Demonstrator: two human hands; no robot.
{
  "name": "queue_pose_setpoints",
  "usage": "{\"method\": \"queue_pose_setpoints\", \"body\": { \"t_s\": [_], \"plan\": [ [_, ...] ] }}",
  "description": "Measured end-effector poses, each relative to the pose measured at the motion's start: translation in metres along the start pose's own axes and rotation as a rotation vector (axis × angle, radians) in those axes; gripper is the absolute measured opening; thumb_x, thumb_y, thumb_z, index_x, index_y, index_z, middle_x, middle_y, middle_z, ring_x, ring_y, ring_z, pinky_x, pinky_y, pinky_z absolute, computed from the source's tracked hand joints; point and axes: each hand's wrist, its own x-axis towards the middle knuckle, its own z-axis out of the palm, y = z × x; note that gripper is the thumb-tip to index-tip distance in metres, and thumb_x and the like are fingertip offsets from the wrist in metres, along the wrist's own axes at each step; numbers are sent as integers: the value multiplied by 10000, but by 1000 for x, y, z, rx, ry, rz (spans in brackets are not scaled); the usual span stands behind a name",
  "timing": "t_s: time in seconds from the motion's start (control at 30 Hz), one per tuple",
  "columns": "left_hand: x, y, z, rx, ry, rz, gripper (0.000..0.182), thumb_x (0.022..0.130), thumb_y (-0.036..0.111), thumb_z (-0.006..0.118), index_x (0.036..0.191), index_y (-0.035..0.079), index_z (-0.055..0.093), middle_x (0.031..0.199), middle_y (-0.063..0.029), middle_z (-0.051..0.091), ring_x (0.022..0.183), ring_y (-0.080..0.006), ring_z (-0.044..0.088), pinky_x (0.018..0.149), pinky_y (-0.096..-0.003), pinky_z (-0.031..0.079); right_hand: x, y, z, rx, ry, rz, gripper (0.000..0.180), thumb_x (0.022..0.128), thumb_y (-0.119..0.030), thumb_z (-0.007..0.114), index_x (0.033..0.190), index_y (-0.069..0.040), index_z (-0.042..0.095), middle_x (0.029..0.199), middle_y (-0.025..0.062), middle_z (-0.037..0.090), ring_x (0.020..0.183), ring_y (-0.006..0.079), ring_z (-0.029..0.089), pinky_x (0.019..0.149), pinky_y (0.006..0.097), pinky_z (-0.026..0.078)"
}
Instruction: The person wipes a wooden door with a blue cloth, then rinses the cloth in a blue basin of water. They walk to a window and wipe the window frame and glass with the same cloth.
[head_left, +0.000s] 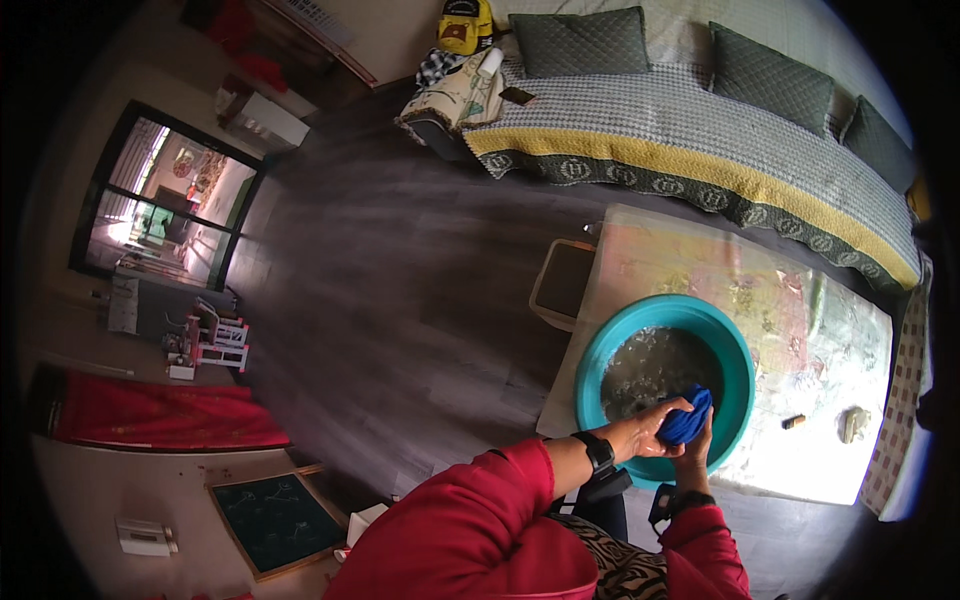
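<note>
A wet, bunched blue cloth (686, 417) is squeezed between my two hands above a teal plastic basin (739, 352). My left hand (651, 429) grips it from the left side, fingers wrapped over its lower edge. From below and to the right, my right hand (699, 448) closes around the same cloth. Murky grey water (652, 367) with bubbles on its surface fills the lower part of the basin. The basin stands on a low table with a shiny plastic cover (780, 300). Black bands circle both my wrists.
On the table's right lie a small brown object (793, 422) and a crumpled pale item (854, 425). A bin-like container (562, 281) stands against the table's left edge. Beyond is a sofa (675, 112) with grey cushions. A chalkboard (274, 517) is at lower left.
</note>
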Motion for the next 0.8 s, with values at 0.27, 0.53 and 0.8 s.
{"method": "queue_pose_setpoints", "body": {
  "t_s": [0.27, 0.53, 0.8],
  "plan": [
    [-13, 11, -27, 51, -142, -27, 566, 755, 308, 756, 1182, 26, 515, 1059, -169, 627, 918, -286, 663, 692, -364, 559, 14, -7, 39, -152, -185, 72, 477, 905, -504, 574, 1177, -111, 583, 1088, 119, 645, 989, 282, 625, 887, 429, 511],
    [-21, 28, -29, 524, -33, -89, 415, 744, 316, 816, 988, 49, 614, 876, -69, 622, 768, -175, 600, 525, -284, 482, 19, -13, 46, -517, 35, 115, 231, 811, -203, 677, 978, -53, 622, 857, 51, 640, 764, 196, 630, 682, 338, 532],
    [4, 22, -49, 1507, 215, 291, 268, 738, 244, 761, 876, 44, 648, 689, -22, 592, 557, -114, 529, 497, -292, 423, 24, 12, 60, -850, 443, 61, 89, 777, -62, 579, 850, -104, 552, 735, 62, 524, 626, 217, 529, 559, 394, 472]
  ]
}}
